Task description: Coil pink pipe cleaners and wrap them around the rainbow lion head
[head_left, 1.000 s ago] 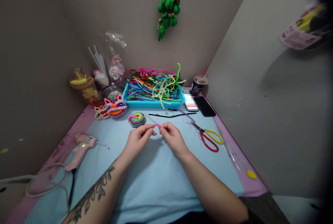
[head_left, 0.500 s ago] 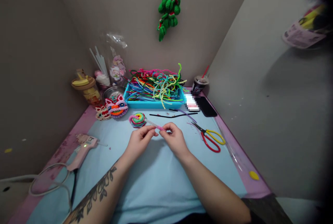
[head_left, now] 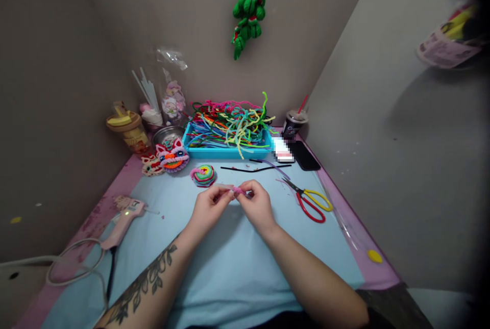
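Observation:
Above the middle of the blue cloth, my two hands meet with fingertips close together. My left hand (head_left: 210,204) is closed in a pinch on a thin pale stick (head_left: 228,186), of which only a short piece shows. My right hand (head_left: 258,204) pinches a pink pipe cleaner (head_left: 237,190) that is coiled round the stick's right end. Just beyond my left fingers lies a multicoloured pipe-cleaner spiral (head_left: 204,175) with a pink tip. Black pipe cleaners (head_left: 254,170) rest past the fingertips. Open-bladed scissors (head_left: 306,199) with red and yellow handles lie right of my right hand.
A blue tray (head_left: 229,153) heaped with pipe cleaners stands at the back. Left are a pink glue gun (head_left: 124,222) with its cord and lion-head figures (head_left: 173,156). Cups, including a dark drink cup (head_left: 294,124), and a black phone (head_left: 305,156) line the back.
The pale stick's far end has drawn back from beside the spiral, and less of it shows. My left fingers have come closer to the pink coil.

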### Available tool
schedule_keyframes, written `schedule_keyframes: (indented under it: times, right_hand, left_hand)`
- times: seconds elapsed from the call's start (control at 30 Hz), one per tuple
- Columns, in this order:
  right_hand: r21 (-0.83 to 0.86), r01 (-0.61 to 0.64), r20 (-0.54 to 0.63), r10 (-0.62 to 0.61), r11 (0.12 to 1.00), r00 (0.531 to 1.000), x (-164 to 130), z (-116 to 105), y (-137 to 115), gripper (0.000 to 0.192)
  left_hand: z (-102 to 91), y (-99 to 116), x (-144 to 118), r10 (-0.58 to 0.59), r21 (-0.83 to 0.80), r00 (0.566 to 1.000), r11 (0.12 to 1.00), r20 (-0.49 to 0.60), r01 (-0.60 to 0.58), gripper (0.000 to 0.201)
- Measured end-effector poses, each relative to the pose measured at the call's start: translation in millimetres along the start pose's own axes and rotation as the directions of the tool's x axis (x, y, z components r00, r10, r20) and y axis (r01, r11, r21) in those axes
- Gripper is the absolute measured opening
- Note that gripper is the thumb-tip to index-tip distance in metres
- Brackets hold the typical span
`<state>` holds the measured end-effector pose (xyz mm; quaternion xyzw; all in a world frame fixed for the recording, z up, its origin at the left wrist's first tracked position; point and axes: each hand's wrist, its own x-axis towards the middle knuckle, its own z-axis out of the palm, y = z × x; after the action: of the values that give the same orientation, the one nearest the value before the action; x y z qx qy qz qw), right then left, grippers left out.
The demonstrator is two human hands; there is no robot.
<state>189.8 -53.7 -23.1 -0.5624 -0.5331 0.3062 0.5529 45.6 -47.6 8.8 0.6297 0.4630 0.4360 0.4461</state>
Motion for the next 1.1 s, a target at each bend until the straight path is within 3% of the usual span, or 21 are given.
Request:
schedule_keyframes:
  times: [0.23,0.33,0.4,0.47,0.6,0.7,0.83,1.1]
  right_hand:
    - [-0.054,0.104,0.013,-0.104,0.993,0.995,-5.8,4.4,-1.5,0.015]
    - [0.009,0.073,0.056,-0.073,0.997,0.996,-8.7,7.0,-1.3,0.013]
    - [0.122,0.027,0.138,-0.044,0.992,0.989,-8.4,6.1,-1.1,0.037]
    - [0.222,-0.009,0.26,-0.05,0.975,0.964,-5.6,2.3,-1.6,0.058]
    - [0.223,-0.07,0.478,-0.046,0.972,0.877,4.0,-8.8,-5.3,0.029]
    - [0.163,-0.092,0.547,-0.012,0.982,0.837,8.1,-13.3,-7.5,0.035]
    - [0.136,-0.123,0.508,0.037,0.983,0.86,7.6,-12.4,-6.7,0.034]
    - [0.166,-0.17,0.364,0.1,0.971,0.926,8.7,-11.2,-0.9,0.028]
  left_hand:
    - [3.8,2.0,-3.7,0.044,0.051,0.991,0.998,-0.128,-0.038,0.021]
    - [1.2,2.3,-4.0,0.059,0.089,0.983,0.995,-0.176,-0.044,0.02]
    - [-2.3,0.8,-2.7,0.06,0.103,0.983,0.994,-0.176,-0.043,0.02]
    - [-6.2,-1.3,-0.6,0.073,0.118,0.989,0.991,-0.13,-0.058,0.02]
    - [-11.4,-3.9,3.4,0.116,0.114,0.993,0.986,0.027,-0.118,0.02]
    - [-12.2,-3.1,4.7,0.119,0.08,0.989,0.989,0.093,-0.126,0.018]
    - [-12.2,-1.2,5.4,0.092,0.084,0.989,0.991,0.117,-0.102,0.019]
    - [-11.4,-8.1,5.1,0.043,0.23,0.998,0.972,0.039,-0.051,0.031]
